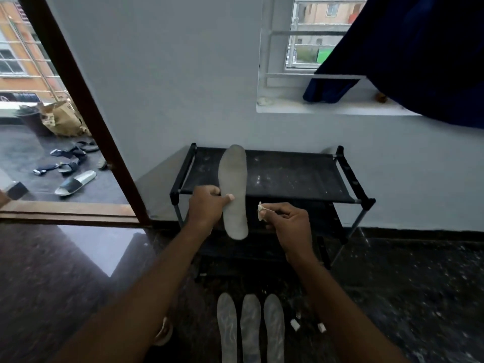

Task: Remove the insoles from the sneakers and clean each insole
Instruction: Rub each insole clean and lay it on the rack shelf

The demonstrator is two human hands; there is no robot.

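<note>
My left hand [207, 205] grips the grey insole [233, 179] mid-length, upright at 12 o'clock; light and bendy, I judge, so the middle suits. My right hand [290, 224] pinches a wipe [262, 212] at its 3 o'clock.

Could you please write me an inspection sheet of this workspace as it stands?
Surface: dark speckled floor; black shoe rack with a dusty top shelf, against the wall.
Job's things: grey insole held before the rack; three insoles side by side on the floor; no sneakers seen.
Clutter: white scraps on the floor right of the three insoles.
Grips: left hand grips the grey insole at mid-length; right hand pinches a white wipe, clear of the insole.
Cables: nothing seen.
Surroundings: window and blue curtain at right; door frame at left, slides and a paper bag outside.
</note>
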